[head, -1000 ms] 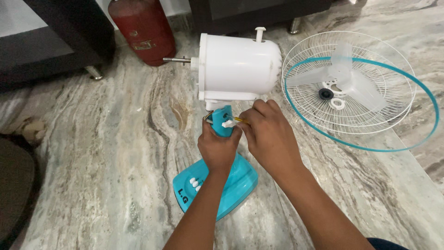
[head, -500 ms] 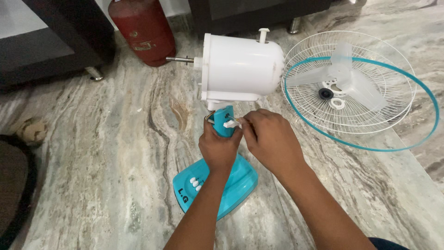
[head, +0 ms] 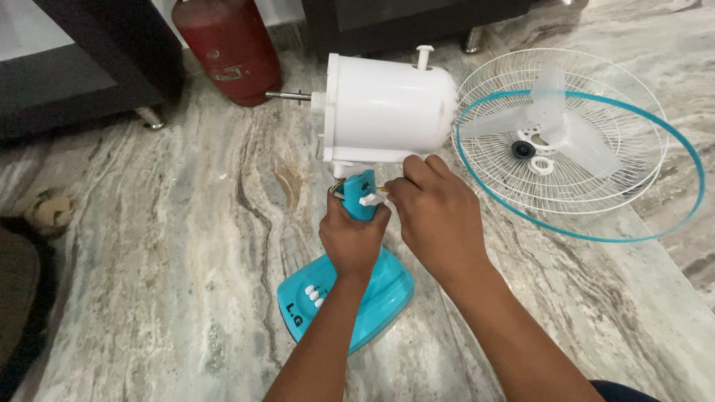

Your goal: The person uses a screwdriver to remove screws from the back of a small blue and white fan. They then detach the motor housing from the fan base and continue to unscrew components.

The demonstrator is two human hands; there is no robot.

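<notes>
A table fan stands partly dismantled on the marble floor: a white motor housing (head: 391,112) with a bare metal shaft (head: 287,95) pointing left, on a turquoise neck (head: 360,195) and turquoise base (head: 372,298). My left hand (head: 351,240) is wrapped around the neck just under the housing. My right hand (head: 436,216) sits to its right, fingertips pinched on a small part at the joint between neck and housing; what it pinches is mostly hidden.
A white wire fan guard (head: 581,141) with a turquoise rim lies on the floor at right, a translucent blade (head: 555,123) resting in it. A red gas cylinder (head: 227,45) stands behind. Dark furniture (head: 89,67) fills the upper left and top.
The fan and both hands sit slightly lower and further right in view. My right hand's fingers have shifted a little at the neck joint. My left hand keeps its grip.
</notes>
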